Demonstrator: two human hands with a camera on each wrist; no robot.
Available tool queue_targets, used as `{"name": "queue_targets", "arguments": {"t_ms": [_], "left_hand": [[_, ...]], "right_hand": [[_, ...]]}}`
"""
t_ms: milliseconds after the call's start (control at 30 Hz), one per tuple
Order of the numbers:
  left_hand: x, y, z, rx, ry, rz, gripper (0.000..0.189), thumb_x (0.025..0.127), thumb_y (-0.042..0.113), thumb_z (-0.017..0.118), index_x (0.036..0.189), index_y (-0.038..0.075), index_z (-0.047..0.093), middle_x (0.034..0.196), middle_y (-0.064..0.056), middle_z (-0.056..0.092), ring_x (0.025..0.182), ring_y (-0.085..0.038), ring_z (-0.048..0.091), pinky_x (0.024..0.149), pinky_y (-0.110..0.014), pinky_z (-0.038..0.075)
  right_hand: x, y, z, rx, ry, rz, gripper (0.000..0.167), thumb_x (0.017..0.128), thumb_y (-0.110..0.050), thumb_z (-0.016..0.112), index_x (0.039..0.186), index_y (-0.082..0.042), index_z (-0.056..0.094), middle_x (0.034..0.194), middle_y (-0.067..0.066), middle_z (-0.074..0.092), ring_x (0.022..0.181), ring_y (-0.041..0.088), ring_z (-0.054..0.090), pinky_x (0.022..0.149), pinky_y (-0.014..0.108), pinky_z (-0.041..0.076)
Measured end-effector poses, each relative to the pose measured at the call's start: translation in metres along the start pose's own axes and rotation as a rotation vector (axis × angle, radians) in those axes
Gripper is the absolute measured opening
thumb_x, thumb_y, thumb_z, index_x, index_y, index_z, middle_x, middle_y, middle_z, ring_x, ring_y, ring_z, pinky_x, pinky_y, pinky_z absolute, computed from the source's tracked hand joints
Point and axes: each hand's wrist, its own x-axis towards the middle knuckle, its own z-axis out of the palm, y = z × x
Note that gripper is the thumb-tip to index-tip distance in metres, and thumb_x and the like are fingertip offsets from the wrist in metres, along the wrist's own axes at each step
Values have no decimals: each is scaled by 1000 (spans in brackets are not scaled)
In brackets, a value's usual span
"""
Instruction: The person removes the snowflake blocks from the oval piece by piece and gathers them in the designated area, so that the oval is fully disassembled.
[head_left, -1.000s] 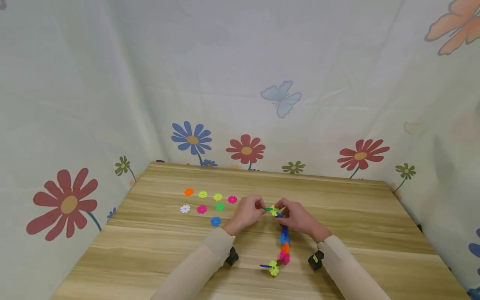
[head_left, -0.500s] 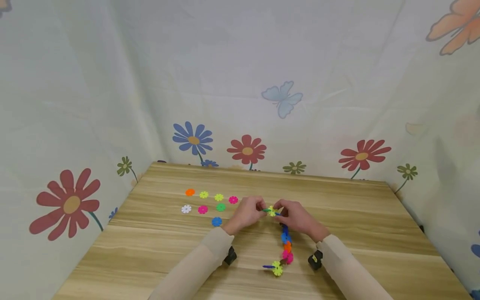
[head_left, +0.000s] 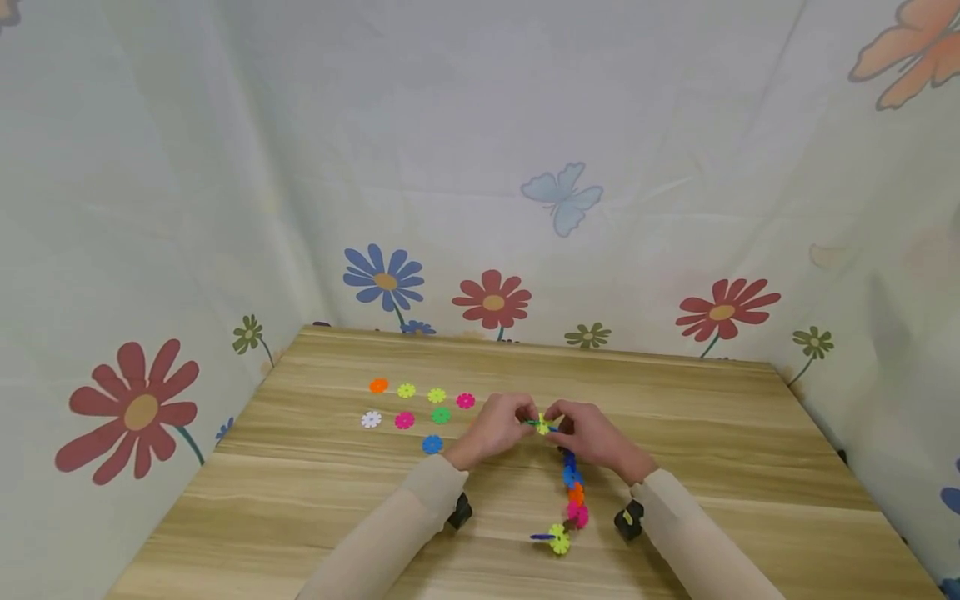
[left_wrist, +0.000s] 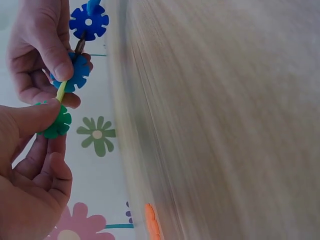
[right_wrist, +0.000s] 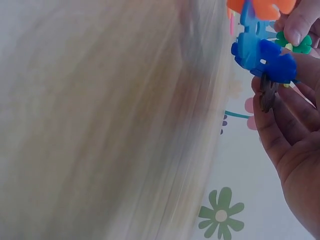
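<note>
Close together over the table, both hands work on a chain of interlocked plastic snowflake discs. My left hand [head_left: 497, 427] pinches a green disc [left_wrist: 60, 125] between thumb and fingers, its edge against a yellow disc [head_left: 542, 424]. My right hand [head_left: 592, 433] grips a blue disc [left_wrist: 78, 74] on the other side of the yellow one. From there the chain passes a brown disc [right_wrist: 268, 95] and a dark blue disc [left_wrist: 89, 22]. Towards me it runs through orange [head_left: 576, 494] and pink [head_left: 578, 515] discs to a yellow disc [head_left: 559, 540] with a purple one [head_left: 542, 537] at the end.
Loose discs lie flat left of the hands, among them an orange disc [head_left: 378, 386], a white disc [head_left: 371, 419] and a blue disc [head_left: 432, 444]. The wooden table [head_left: 712, 433] ends at a flowered cloth backdrop [head_left: 637, 208].
The held yellow disc has shifted slightly left between the hands and turned more edge-on. The chain's near end has swung a little to the right. Both hands keep their grips.
</note>
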Motion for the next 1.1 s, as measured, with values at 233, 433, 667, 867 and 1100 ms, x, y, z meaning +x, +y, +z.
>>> {"name": "queue_targets", "arguments": {"t_ms": [233, 433, 667, 867, 1100], "left_hand": [[-1, 2, -1, 51, 31, 21, 12, 84, 5, 71, 79, 14, 64, 76, 7, 62, 70, -6, 55, 63, -21, 46], [-1, 2, -2, 80, 66, 48, 11, 84, 6, 71, 77, 13, 65, 75, 5, 63, 67, -5, 54, 61, -19, 45], [0, -2, -6, 89, 70, 58, 12, 84, 8, 72, 76, 13, 65, 74, 7, 63, 66, -4, 53, 60, -19, 45], [-1, -4, -9, 71, 42, 20, 14, 86, 7, 69, 75, 14, 63, 76, 7, 64, 68, -4, 55, 61, -21, 46], [-6, -10, -15, 24, 32, -48, 14, 87, 9, 68, 77, 16, 61, 79, 9, 62, 71, -6, 56, 63, -23, 47]], "right_hand": [[1, 2, 2, -1, 4, -13, 18, 86, -11, 70, 102, -11, 61, 86, -1, 64, 65, 5, 58, 59, 24, 49], [1, -1, 1, 17, 0, -6, 18, 87, -10, 69, 102, -9, 61, 85, -1, 64, 65, 7, 59, 59, 24, 50], [3, -6, -1, 19, -7, 2, 18, 87, -12, 69, 103, -8, 61, 82, -2, 64, 65, 8, 60, 59, 24, 50], [4, -3, -2, 32, 16, 40, 17, 87, -9, 68, 102, -8, 61, 86, -1, 65, 66, 8, 60, 59, 23, 49], [4, -4, -4, 39, 22, 68, 18, 86, -9, 69, 103, -8, 62, 91, 2, 65, 69, 11, 60, 61, 24, 50]]}}
